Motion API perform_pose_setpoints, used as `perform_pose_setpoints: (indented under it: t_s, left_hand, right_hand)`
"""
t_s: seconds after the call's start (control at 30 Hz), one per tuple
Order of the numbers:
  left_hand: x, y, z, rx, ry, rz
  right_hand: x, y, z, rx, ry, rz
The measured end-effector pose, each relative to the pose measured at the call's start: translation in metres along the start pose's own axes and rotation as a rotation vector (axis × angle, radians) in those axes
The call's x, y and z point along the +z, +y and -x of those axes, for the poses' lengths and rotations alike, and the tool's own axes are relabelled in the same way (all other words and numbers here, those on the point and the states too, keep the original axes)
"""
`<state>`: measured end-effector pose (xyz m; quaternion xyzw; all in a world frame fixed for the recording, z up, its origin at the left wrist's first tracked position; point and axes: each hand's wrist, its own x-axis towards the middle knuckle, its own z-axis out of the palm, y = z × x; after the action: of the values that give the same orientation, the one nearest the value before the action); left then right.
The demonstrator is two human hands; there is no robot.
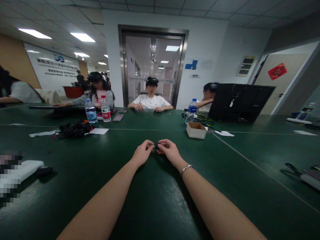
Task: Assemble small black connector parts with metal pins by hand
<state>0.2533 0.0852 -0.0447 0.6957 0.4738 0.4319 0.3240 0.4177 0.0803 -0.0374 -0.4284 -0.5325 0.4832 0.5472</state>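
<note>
Both my arms stretch out over the dark green table (pixel 157 204). Between my fingertips is a small dark object (pixel 156 147), short and slim; it is too small and too covered to tell its kind. My left hand (pixel 143 152) pinches its left end with thumb and fingers. On the other end, my right hand (pixel 170 152) has its fingers closed in a pinch, with a silver bracelet (pixel 186 168) at the wrist. The two hands nearly meet, just above the tabletop.
An open cardboard box (pixel 196 130) stands beyond my right hand, near a water bottle (pixel 191 111) and a black monitor (pixel 239 102). Farther left lie bundled black cables (pixel 74 129) and two bottles (pixel 91 111). Several people sit around the table; one person (pixel 151 98) faces me.
</note>
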Motion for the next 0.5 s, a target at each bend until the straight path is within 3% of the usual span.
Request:
perform_pose_setpoints:
  t_s: [0.13, 0.27, 0.4, 0.5]
  left_hand:
    - [-0.0013, 0.0013, 0.0015, 0.009, 0.103, 0.134]
    - [-0.0020, 0.0050, 0.0012, -0.009, 0.051, 0.215]
    - [-0.0013, 0.0058, 0.0012, -0.099, -0.018, 0.048]
    - [0.0002, 0.0030, 0.0018, -0.068, -0.007, -0.038]
  right_hand:
    - [-0.0001, 0.0002, 0.0003, 0.006, -0.006, -0.020]
    - [0.0000, -0.0007, 0.0010, 0.011, -0.012, -0.030]
    - [0.0001, -0.0020, 0.0013, 0.027, -0.041, -0.028]
    - [0.0003, -0.0025, 0.0012, 0.029, -0.051, -0.043]
